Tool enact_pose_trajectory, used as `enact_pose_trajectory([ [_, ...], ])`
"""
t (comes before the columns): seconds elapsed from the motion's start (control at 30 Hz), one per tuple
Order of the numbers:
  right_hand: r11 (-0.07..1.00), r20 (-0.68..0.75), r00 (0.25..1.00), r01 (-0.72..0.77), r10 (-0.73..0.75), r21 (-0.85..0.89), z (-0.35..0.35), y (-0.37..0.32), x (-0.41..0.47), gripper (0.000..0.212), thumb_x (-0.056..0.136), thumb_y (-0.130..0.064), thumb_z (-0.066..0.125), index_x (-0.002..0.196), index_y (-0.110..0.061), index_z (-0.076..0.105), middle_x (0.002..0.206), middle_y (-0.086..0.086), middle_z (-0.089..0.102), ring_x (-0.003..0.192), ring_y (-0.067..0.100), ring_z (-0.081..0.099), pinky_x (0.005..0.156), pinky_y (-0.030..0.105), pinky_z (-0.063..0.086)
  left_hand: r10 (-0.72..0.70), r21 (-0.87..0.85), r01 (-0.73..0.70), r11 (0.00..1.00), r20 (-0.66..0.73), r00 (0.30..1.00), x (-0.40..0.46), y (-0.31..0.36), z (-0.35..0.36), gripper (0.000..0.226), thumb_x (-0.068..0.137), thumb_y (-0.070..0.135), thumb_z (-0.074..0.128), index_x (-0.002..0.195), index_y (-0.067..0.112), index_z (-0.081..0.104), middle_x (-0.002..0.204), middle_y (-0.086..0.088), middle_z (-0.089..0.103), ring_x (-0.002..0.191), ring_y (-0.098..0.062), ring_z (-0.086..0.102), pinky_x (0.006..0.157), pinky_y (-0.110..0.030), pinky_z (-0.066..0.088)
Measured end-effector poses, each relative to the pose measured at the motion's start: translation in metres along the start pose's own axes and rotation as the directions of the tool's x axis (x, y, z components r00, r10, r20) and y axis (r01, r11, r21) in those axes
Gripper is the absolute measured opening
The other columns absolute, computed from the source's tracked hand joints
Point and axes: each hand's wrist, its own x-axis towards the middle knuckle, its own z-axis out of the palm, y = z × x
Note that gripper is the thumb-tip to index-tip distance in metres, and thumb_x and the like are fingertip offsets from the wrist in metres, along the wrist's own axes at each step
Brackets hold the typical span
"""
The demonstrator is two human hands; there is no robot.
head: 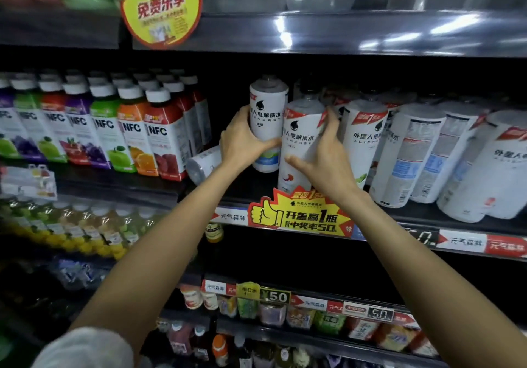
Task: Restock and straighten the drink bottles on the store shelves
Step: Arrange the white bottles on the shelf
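Note:
On the middle shelf (427, 222) stand white-labelled electrolyte drink bottles. My left hand (242, 139) grips one of them, a white bottle with a blue base (268, 105), upright and slightly raised. Right beside it, my right hand (322, 151) is wrapped around a second white bottle with a red mark (296, 145), thumb in front and fingers behind. The two bottles touch. Another white bottle (202, 162) lies on its side left of my left hand. More white bottles (413, 153) stand to the right, some leaning.
A row of NFC juice bottles (114, 133) fills the shelf's left part. A yellow promo sign (299, 213) hangs on the shelf edge below my hands, another yellow tag (162, 8) above. Lower shelves hold small colourful bottles (273, 313) and price tags.

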Motion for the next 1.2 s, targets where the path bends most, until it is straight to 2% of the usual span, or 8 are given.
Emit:
enact_pose_trajectory([
  [0.2,0.953,-0.076,0.997,-0.012,-0.012,-0.304,0.001,-0.009,0.003,0.111,0.079,-0.031,0.076,0.150,-0.002,-0.003,0.141,0.020,0.034,0.109,0.035,0.056,0.081,0.037,0.047,-0.039,-0.074,0.048,0.996,0.127,0.991,0.019,-0.005,0.031,0.082,0.065,0.037,0.084,0.132,0.013,0.042,0.125,-0.009,0.062,0.115,-0.029,0.058,0.090,-0.032,0.045],
  [0.3,0.905,-0.075,0.995,0.033,-0.072,-0.423,0.011,-0.003,0.003,0.110,0.082,-0.014,0.073,0.149,-0.025,-0.014,0.142,0.027,0.030,0.085,0.036,0.063,0.059,0.037,0.048,-0.049,-0.156,0.074,0.985,0.157,0.986,0.020,-0.006,0.040,0.094,0.065,0.031,0.086,0.141,0.015,0.033,0.129,-0.009,0.060,0.117,-0.026,0.057,0.087,-0.025,0.041],
  [0.57,0.872,-0.039,0.996,0.050,-0.079,-0.486,0.013,0.001,0.001,0.094,0.087,-0.003,0.063,0.153,-0.028,-0.001,0.151,0.032,0.013,0.096,0.041,0.058,0.055,0.035,0.044,-0.042,-0.190,0.093,0.977,0.259,0.965,0.027,-0.012,0.051,0.110,0.078,0.032,0.078,0.153,0.017,-0.002,0.146,-0.010,0.044,0.131,-0.025,0.046,0.105,-0.042,0.042],
  [0.63,0.905,-0.014,0.994,0.092,-0.107,-0.415,0.008,0.002,-0.003,0.091,0.088,-0.004,0.061,0.153,-0.026,0.002,0.152,0.031,0.009,0.110,0.043,0.052,0.065,0.036,0.048,-0.088,-0.154,0.135,0.979,0.275,0.957,0.026,-0.007,0.051,0.099,0.083,0.027,0.073,0.153,0.016,0.005,0.145,-0.010,0.046,0.131,-0.026,0.046,0.105,-0.040,0.041],
  [0.73,0.948,0.019,0.989,0.149,-0.150,-0.283,-0.005,0.002,-0.010,0.076,0.091,-0.009,0.059,0.152,-0.016,0.014,0.155,0.026,0.005,0.139,0.040,0.025,0.103,0.042,0.040,-0.174,-0.190,0.226,0.955,0.258,0.951,0.016,0.000,0.037,0.063,0.089,0.012,0.064,0.145,0.013,0.035,0.138,-0.009,0.053,0.124,-0.023,0.052,0.102,-0.034,0.043],
  [0.83,0.958,0.010,0.978,0.206,-0.208,-0.202,-0.015,-0.002,-0.022,0.057,0.092,-0.011,0.058,0.144,-0.009,0.034,0.155,0.019,0.016,0.139,0.034,0.026,0.105,0.033,0.035,-0.199,-0.273,0.255,0.927,0.218,0.956,-0.010,0.011,0.008,0.052,0.091,0.012,0.061,0.140,0.013,0.044,0.129,-0.003,0.058,0.114,-0.014,0.054,0.101,-0.036,0.046],
  [1.0,0.848,-0.044,0.883,0.435,-0.468,-0.302,-0.031,0.004,-0.056,0.034,0.091,-0.012,0.052,0.125,-0.010,0.056,0.112,0.008,0.066,0.102,0.027,0.061,0.102,0.038,0.037,0.027,-0.184,-0.021,0.983,0.030,0.999,-0.082,0.038,-0.041,0.021,0.093,0.030,0.056,0.110,0.023,0.066,0.087,0.013,0.070,0.083,-0.003,0.066,0.080,-0.032,0.055],
  [1.2,0.709,0.147,0.761,0.644,-0.632,-0.287,-0.052,0.035,-0.122,0.023,0.089,-0.012,0.055,0.109,-0.008,0.066,0.081,0.008,0.069,0.071,0.030,0.063,0.064,0.035,0.045,0.522,0.231,-0.500,0.835,-0.041,0.852,-0.182,0.046,-0.054,0.022,0.095,0.025,0.054,0.094,0.015,0.073,0.071,0.007,0.069,0.063,-0.009,0.066,0.053,-0.032,0.051],
])
